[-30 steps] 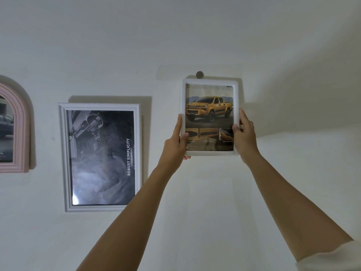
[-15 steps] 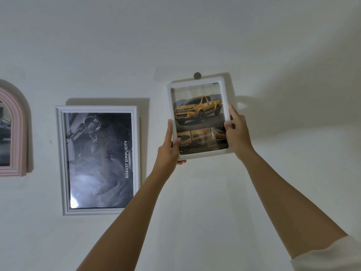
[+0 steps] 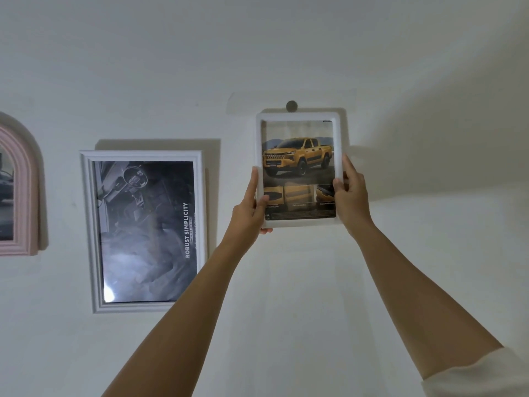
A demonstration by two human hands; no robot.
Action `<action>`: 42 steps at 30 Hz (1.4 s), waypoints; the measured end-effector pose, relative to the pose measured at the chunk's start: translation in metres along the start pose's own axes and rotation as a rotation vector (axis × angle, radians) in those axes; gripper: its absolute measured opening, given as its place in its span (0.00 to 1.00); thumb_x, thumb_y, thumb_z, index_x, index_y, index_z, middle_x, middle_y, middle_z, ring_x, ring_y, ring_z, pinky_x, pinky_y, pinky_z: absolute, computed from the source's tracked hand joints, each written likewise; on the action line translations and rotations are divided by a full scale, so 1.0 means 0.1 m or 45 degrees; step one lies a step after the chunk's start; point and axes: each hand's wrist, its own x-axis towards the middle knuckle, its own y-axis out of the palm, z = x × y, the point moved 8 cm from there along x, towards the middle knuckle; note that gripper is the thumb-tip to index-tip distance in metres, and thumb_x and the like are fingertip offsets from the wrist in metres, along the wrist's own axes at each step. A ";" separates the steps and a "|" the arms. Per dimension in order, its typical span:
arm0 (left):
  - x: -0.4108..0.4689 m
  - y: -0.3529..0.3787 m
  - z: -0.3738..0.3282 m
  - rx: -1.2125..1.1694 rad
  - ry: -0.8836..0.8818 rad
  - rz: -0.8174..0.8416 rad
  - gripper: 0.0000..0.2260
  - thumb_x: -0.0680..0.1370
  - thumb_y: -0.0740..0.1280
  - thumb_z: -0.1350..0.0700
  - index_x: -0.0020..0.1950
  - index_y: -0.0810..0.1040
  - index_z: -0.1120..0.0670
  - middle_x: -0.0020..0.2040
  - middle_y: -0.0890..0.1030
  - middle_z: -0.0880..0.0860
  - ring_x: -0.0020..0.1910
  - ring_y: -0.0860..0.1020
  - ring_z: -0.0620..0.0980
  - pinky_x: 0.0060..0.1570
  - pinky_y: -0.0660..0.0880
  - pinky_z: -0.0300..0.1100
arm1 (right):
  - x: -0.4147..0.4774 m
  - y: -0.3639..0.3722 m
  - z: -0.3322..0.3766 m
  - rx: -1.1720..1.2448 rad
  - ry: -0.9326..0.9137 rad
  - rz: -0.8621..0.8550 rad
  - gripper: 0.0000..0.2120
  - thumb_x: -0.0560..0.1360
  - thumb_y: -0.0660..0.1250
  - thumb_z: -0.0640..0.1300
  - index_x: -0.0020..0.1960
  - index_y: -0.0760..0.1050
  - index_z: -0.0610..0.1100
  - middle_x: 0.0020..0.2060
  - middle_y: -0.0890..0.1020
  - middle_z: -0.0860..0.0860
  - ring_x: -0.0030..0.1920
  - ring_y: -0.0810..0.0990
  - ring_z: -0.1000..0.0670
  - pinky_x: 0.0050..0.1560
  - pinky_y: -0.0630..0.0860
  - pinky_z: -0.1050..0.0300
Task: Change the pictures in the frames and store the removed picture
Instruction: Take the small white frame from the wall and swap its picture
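A small white picture frame with rounded corners (image 3: pixel 299 116) is held flat against the white wall (image 3: pixel 286 38), directly below a round grey wall peg (image 3: pixel 291 106), its top rim just under that peg; whether rim and peg touch cannot be told. The frame's long axis is set vertical, close to upright, with the glazed front turned towards the camera; inside it a yellow pickup-truck picture (image 3: pixel 297 159) is seen the right way up, the truck's nose pointed left. The lower left rim is gripped by the left hand (image 3: pixel 250 209), thumb laid on the front, forefinger stretched up along the side edge, other fingers curled behind; the lower right rim is gripped by the right hand (image 3: pixel 350 196), thumb pressed on the front, fingers wrapped behind. Below and left of the peg a large white moulded frame (image 3: pixel 88 233) is hung upright, holding a dark print lettered "ROBUST SIMPLICITY"; far left of the peg a pink arched frame (image 3: pixel 27 179) is cut by the picture edge.
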 end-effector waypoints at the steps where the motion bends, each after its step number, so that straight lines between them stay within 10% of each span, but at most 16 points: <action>1: 0.00 0.00 0.00 0.008 -0.008 0.000 0.26 0.82 0.54 0.52 0.72 0.43 0.37 0.67 0.72 0.55 0.52 0.78 0.50 0.37 0.80 0.39 | -0.01 0.00 0.00 -0.025 -0.012 -0.007 0.24 0.81 0.54 0.38 0.75 0.56 0.50 0.64 0.66 0.45 0.56 0.68 0.55 0.56 0.68 0.66; 10: -0.05 -0.12 0.05 0.290 0.041 -0.196 0.24 0.81 0.56 0.49 0.75 0.52 0.43 0.53 0.76 0.53 0.48 0.76 0.51 0.50 0.79 0.52 | -0.08 -0.07 -0.03 -0.070 -0.027 -0.126 0.22 0.80 0.57 0.40 0.73 0.61 0.47 0.63 0.68 0.45 0.54 0.70 0.54 0.54 0.67 0.68; 17: -0.09 -0.16 0.01 0.380 0.046 -0.279 0.24 0.81 0.56 0.48 0.76 0.54 0.46 0.57 0.72 0.54 0.51 0.73 0.47 0.55 0.74 0.43 | -0.09 -0.10 -0.01 -0.074 -0.031 -0.155 0.21 0.79 0.58 0.39 0.72 0.64 0.45 0.62 0.69 0.43 0.53 0.70 0.54 0.44 0.67 0.79; 42: -0.57 -1.49 -0.21 0.721 0.230 -0.584 0.19 0.80 0.57 0.50 0.71 0.66 0.52 0.61 0.70 0.53 0.59 0.66 0.46 0.58 0.67 0.42 | -0.86 0.90 0.93 -0.454 -0.592 -0.050 0.20 0.76 0.59 0.38 0.68 0.69 0.40 0.58 0.73 0.43 0.58 0.71 0.48 0.59 0.71 0.58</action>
